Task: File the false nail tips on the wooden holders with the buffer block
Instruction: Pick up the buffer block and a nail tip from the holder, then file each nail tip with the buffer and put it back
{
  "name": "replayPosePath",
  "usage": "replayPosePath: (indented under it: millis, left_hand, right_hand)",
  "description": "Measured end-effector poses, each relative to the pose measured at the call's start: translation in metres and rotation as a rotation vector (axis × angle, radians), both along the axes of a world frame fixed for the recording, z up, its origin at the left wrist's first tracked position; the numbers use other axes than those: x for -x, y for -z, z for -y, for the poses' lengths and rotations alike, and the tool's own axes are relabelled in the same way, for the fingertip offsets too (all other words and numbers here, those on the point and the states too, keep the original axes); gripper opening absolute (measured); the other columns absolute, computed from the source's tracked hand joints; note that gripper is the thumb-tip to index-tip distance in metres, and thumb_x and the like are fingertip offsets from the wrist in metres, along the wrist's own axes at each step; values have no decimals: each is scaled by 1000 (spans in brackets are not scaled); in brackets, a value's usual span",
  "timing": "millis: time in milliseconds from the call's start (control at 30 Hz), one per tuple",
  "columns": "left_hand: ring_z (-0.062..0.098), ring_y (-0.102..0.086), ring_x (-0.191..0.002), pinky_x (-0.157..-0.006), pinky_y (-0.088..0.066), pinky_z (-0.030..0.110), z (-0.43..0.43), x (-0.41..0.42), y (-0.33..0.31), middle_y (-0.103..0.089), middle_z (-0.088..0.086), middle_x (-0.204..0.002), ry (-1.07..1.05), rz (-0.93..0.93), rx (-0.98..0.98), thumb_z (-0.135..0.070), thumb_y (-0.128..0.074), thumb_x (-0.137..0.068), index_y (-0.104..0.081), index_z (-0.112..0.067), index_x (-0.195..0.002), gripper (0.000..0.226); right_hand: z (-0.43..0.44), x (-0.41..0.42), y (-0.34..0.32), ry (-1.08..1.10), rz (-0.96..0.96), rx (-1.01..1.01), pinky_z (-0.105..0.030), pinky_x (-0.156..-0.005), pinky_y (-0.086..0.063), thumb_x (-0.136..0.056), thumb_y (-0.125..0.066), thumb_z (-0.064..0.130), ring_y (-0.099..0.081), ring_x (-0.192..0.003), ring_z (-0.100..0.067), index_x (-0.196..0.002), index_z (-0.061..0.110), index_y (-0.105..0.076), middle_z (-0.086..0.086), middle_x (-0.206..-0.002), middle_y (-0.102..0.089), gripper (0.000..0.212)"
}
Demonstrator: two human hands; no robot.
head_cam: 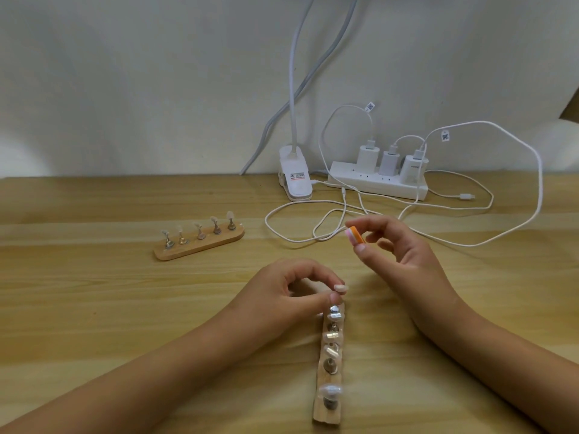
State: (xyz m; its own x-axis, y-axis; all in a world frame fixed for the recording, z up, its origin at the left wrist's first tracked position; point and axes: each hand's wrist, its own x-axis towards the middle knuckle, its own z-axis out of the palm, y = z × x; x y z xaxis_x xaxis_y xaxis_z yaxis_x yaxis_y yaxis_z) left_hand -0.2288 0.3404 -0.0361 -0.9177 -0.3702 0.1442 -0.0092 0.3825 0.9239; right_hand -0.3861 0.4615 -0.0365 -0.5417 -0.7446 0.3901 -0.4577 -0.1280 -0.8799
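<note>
Left hand (291,292) pinching far-end nail tip (341,288), buffer block (355,234) held clear

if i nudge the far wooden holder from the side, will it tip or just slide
Probably slides: the far wooden holder is a low, flat bar lying on the smooth table. Likely light, being thin wood. The nail tips stand on thin upright pegs, so they may wobble or pop off if bumped.

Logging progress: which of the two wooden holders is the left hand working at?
The near holder, lying lengthwise between the forearms: the left hand pinches the nail tip at its far end. The other holder sits apart, back left.
</note>
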Motion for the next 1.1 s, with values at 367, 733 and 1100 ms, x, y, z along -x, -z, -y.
replayPosePath:
  millis: [367, 733, 1100]
  left_hand:
    - [-3, -49, -110, -93, -37, 11, 2, 2, 3, -60, -18, -107, -40, 59, 289, -29, -79, -78, -71, -41, -94, 21]
    - [2, -52, -84, -77, -40, 13, 2, -11, -8, -65, -7, -90, 113, 115, 307, -22, -79, -79, -65, -43, -82, 25]
    - [15, -51, -73, -66, -41, 25, 9, -10, -6, -64, -3, -77, 25, 36, -99, -39, -81, -71, -70, -25, -74, 18]
  right_hand:
    - [1, 1, -1, -66, 179, 57, -18, -78, -49, -81, -73, 33, -57, -84, -4, -98, 35, -73, 13, -90, -66, 18]
    - [3, 12, -7, -136, 616, 44, -28, -77, -43, -84, -60, 25, -60, -77, -3, -109, 23, -66, 4, -91, -71, 26]
    - [2, 15, -11, -353, 792, 28, -23, -73, -56, -82, -61, 21, -65, -83, -6, -112, 20, -70, -4, -104, -71, 32]
